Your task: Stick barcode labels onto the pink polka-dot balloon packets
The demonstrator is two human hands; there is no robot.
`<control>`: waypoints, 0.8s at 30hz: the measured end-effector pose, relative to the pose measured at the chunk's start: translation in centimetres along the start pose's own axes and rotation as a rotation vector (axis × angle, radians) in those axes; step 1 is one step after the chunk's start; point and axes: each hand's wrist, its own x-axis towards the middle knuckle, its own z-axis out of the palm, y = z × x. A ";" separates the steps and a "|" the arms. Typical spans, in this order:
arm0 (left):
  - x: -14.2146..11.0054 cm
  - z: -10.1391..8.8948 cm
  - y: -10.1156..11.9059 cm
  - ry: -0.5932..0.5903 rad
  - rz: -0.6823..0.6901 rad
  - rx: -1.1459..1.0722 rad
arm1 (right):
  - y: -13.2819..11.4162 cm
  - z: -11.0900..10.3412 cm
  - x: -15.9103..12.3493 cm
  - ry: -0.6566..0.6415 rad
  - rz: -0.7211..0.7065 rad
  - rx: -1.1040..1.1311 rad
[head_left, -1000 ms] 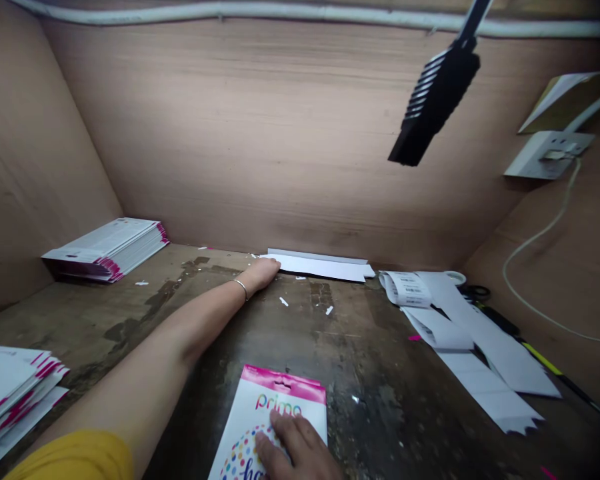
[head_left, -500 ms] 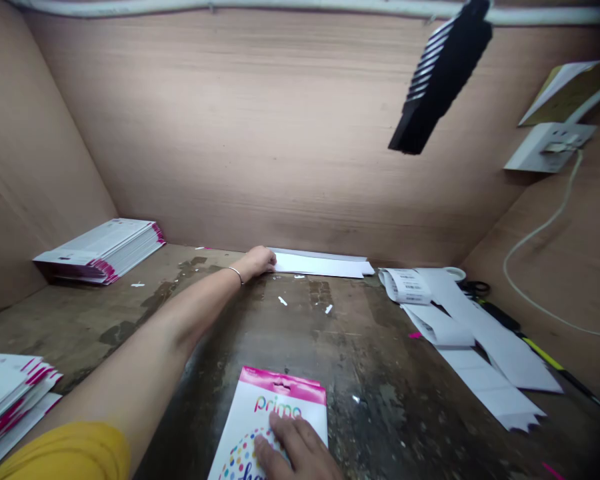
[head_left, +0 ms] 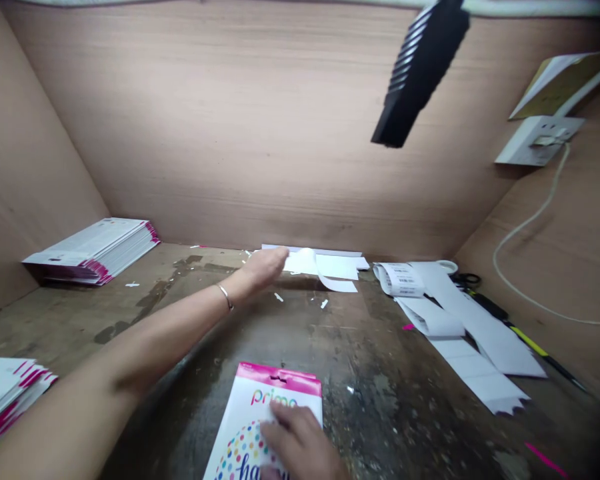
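Observation:
My left hand (head_left: 266,267), wearing a thin bracelet, reaches to the back of the table. Its fingers are closed on the end of a white paper strip (head_left: 337,286), which curls up off other white strips (head_left: 350,268) lying by the back wall. In front of me lies a white and pink printed packet (head_left: 245,407) with a hang hole and coloured dots. My right hand (head_left: 303,437) rests on the packet's printed face, fingers stretched out and a little apart. Part of the packet is hidden under that hand and below the picture's edge.
Stacks of similar packets sit at the back left (head_left: 100,247) and near left (head_left: 10,390). On the right lie a long label strip (head_left: 460,360), a tape roll (head_left: 447,267), scissors (head_left: 467,279) and a black-and-yellow tool (head_left: 527,343). A black object (head_left: 420,73) hangs above; a cable (head_left: 510,280) droops along the right wall.
My left hand has lifted a paper strip from the back pile and moved slightly right, so the strip now curls. My right hand stays on the packet. The view has shifted slightly.

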 end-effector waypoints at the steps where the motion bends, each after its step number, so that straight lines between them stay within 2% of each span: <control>1: -1.0 -0.6 1.6 -0.022 0.063 -0.027 | 0.3 -1.3 0.6 0.058 0.019 -0.018; 4: -5.0 -2.5 6.4 -0.085 0.318 -0.166 | 1.8 -5.7 2.6 0.238 0.089 -0.232; 5: -6.5 -3.2 7.8 -0.098 0.417 -0.233 | 2.4 -6.9 3.0 0.233 0.104 -0.295; 7: -9.4 -4.6 9.8 -0.102 0.578 -0.369 | 3.6 -8.6 3.2 0.125 0.095 -0.314; 9: -11.8 -5.6 10.6 -0.049 0.582 -0.449 | 4.4 -9.3 2.5 0.022 0.105 -0.221; 11: -13.5 -6.2 10.3 0.082 0.387 -0.492 | 4.6 -9.4 1.5 0.002 0.143 -0.123; 13: -14.8 -6.5 9.8 0.231 0.036 -0.613 | 4.3 -9.4 0.6 0.034 0.161 -0.101; 14: -15.3 -6.6 9.7 0.269 -0.174 -0.737 | 4.1 -9.5 0.3 0.051 0.149 -0.108; 15: -15.8 -6.8 9.8 0.240 -0.373 -0.906 | 3.8 -9.5 0.1 0.064 0.127 -0.117; 16: -16.2 -7.0 10.0 0.146 -0.545 -1.104 | 3.5 -9.5 0.0 0.074 0.105 -0.126; 17: -16.6 -7.2 10.4 0.002 -0.672 -1.310 | 3.2 -9.4 -0.1 0.075 0.085 -0.136; 19: -17.3 -7.8 11.5 -0.300 -0.785 -1.636 | 2.7 -9.2 -0.2 0.065 0.038 -0.156; 20: -17.6 -8.0 12.0 -0.394 -0.789 -1.724 | 2.5 -9.0 -0.4 0.055 0.013 -0.166; 21: -17.8 -8.2 12.4 -0.428 -0.787 -1.764 | 2.4 -8.7 -0.5 0.043 -0.015 -0.173; 24: -18.2 -8.3 13.1 -0.359 -0.811 -1.714 | 2.0 -8.3 -1.2 -0.025 -0.072 -0.160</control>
